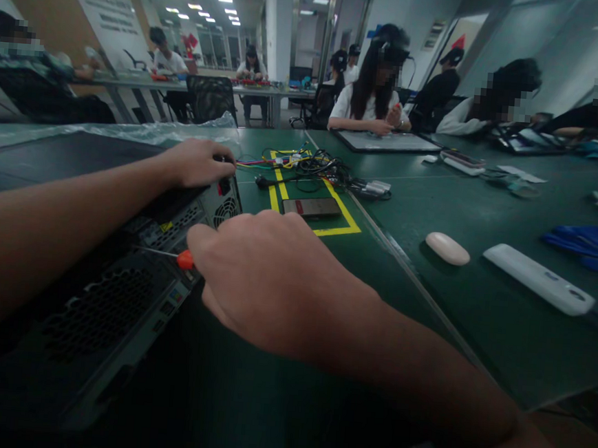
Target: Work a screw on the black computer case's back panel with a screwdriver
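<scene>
A black desktop computer case lies at my left, its rear panel with vents, a fan grille and ports facing right. My left hand reaches across it and grips the far rear corner, fingers curled over the edge. In my closed right hand is a screwdriver; only the front of its orange handle and the thin metal shaft show. The shaft points left into the rear of the case, near the expansion-slot area. Its tip is too dark to make out.
Beyond the case lie a bundle of cables and a flat metallic box within yellow tape. Farther right are a pale mouse-shaped object, a white power strip-like bar and blue cloth. Several people sit across the table.
</scene>
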`<state>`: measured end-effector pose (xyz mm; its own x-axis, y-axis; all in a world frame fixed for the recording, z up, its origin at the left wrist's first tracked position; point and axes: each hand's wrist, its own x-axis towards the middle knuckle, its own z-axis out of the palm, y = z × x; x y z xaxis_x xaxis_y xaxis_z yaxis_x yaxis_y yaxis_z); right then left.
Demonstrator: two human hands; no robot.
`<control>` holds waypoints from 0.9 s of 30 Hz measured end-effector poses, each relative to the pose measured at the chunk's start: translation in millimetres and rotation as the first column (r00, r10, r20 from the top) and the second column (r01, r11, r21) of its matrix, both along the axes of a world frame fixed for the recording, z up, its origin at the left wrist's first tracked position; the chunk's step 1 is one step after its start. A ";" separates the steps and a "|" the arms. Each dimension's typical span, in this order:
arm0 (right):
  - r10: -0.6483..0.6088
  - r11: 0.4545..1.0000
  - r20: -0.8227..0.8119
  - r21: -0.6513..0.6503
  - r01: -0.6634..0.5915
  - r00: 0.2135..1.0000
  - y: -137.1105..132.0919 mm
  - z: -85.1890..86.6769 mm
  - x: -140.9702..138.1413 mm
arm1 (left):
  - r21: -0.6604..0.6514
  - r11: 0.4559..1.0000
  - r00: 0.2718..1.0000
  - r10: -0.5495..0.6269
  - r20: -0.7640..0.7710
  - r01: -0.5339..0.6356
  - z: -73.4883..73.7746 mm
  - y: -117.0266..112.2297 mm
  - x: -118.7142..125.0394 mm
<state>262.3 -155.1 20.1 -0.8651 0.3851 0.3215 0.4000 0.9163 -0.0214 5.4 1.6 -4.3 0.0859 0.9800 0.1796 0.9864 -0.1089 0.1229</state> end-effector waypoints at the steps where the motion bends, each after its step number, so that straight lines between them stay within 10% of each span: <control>1: 0.020 1.000 0.000 -0.009 -0.020 1.000 -0.1 0.3 -0.6 | 0.000 1.000 1.000 -0.002 0.000 0.002 -0.3 0.3 -0.3; 27: 0.003 0.999 0.013 -0.033 -0.002 1.000 0.2 1.1 -0.8 | -0.001 1.000 0.999 -0.026 -0.029 0.026 2.2 -0.4 0.7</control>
